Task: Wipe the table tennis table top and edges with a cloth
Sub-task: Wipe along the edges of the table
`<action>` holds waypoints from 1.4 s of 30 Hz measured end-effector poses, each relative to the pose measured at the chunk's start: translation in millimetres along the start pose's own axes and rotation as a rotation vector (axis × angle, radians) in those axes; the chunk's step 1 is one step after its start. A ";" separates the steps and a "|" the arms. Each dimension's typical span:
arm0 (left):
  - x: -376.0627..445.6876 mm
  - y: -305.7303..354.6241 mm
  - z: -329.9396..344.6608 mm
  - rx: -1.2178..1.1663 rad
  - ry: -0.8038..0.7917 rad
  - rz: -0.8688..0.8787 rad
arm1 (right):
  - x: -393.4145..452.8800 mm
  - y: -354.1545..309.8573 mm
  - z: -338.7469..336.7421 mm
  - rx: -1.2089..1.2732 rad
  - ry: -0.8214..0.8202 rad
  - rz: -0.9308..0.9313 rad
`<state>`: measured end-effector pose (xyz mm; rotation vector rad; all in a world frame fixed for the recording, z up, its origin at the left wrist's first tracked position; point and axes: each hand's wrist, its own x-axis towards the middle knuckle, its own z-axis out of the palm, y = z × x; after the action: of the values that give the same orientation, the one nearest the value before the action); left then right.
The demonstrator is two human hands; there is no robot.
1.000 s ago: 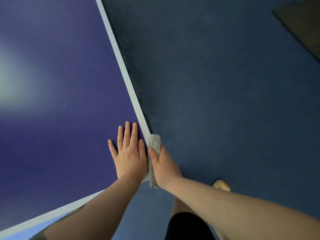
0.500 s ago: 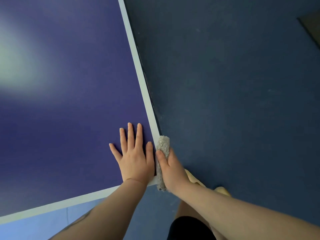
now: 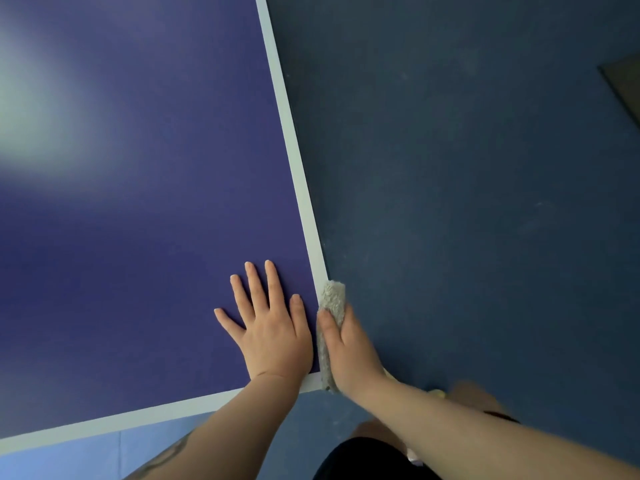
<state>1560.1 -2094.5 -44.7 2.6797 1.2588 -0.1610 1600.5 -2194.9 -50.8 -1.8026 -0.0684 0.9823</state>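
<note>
The dark blue table tennis table (image 3: 138, 202) fills the left of the view, with a white line along its right and near edges. My left hand (image 3: 270, 327) lies flat on the top near the right corner, fingers straight and spread. My right hand (image 3: 349, 348) grips a folded grey cloth (image 3: 332, 303) and presses it against the table's right side edge just beyond the corner; the thumb lies over the top of the cloth. The fingers on the far side of the cloth are hidden.
Dark blue floor (image 3: 467, 202) spreads to the right of the table, lighter blue floor (image 3: 69, 455) below the near edge. A dark mat or board corner (image 3: 623, 88) shows at the far right. My legs and a foot (image 3: 474, 396) stand by the corner.
The view has shifted so the table corner sits further right and more of the near edge shows. Both hands keep their places at the corner, the cloth still on the side edge.
</note>
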 end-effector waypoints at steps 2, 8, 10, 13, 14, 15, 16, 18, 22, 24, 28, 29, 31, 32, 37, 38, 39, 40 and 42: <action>1.5 0.2 0.6 0.017 0.006 0.006 | 32.1 -19.3 1.3 -0.005 0.032 0.002; 6.4 -1.0 -13.9 -0.043 -0.023 -0.032 | 41.0 -26.3 0.2 0.021 -0.013 0.025; 30.8 -0.4 -22.7 -0.088 -0.046 0.014 | 17.3 -16.5 -0.4 -0.023 -0.015 0.021; 81.0 8.1 -25.3 -0.077 -0.028 0.070 | 25.9 -22.2 -2.3 -0.011 -0.027 0.018; 96.9 13.6 -24.5 -0.069 -0.021 0.073 | 38.8 -29.8 -3.1 -0.004 -0.035 0.016; 110.6 19.2 -23.3 -0.066 -0.011 0.072 | 54.1 -39.9 -3.8 -0.003 -0.040 0.007; 121.2 24.5 -22.3 -0.069 0.001 0.065 | 68.9 -49.8 -4.4 -0.006 -0.032 -0.003; 132.1 30.6 -21.4 -0.081 0.032 0.048 | 86.4 -60.0 -3.4 -0.010 0.008 -0.026; 130.0 30.1 -18.9 -0.079 0.046 0.046 | 50.8 -35.3 3.6 -0.014 0.031 0.011; 131.2 29.9 -18.5 -0.072 0.046 0.046 | 34.4 -27.1 4.2 -0.011 0.005 0.017; 131.9 32.0 -18.4 -0.054 0.040 0.039 | 79.7 -54.6 -1.5 0.055 0.007 -0.018; 132.5 32.5 -18.3 -0.054 0.043 0.038 | 96.5 -66.9 -1.7 0.053 0.011 -0.018; 133.3 33.3 -18.9 -0.056 0.056 0.037 | 120.8 -83.6 -2.0 0.045 0.035 -0.013; 133.1 33.4 -19.0 -0.054 0.060 0.037 | 123.8 -84.4 -1.0 0.041 0.048 -0.011; 131.7 31.7 -20.1 -0.059 0.051 0.034 | 58.3 -49.6 3.1 0.009 0.052 -0.010; 132.4 32.3 -20.6 -0.060 0.054 0.033 | 53.8 -47.0 2.6 0.002 0.052 -0.007; 132.9 33.4 -20.9 -0.053 0.056 0.032 | 59.6 -47.3 1.7 -0.007 0.054 -0.011; 132.6 34.8 -20.5 -0.041 0.053 0.027 | 71.7 -51.4 0.9 -0.013 0.056 -0.011; 131.3 35.7 -19.7 -0.001 0.038 0.013 | 104.8 -68.4 1.4 0.000 0.051 -0.004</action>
<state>1671.7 -2014.1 -44.0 2.7016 1.2507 -0.1081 1695.1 -2113.3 -57.6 -1.8260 -0.0404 0.9325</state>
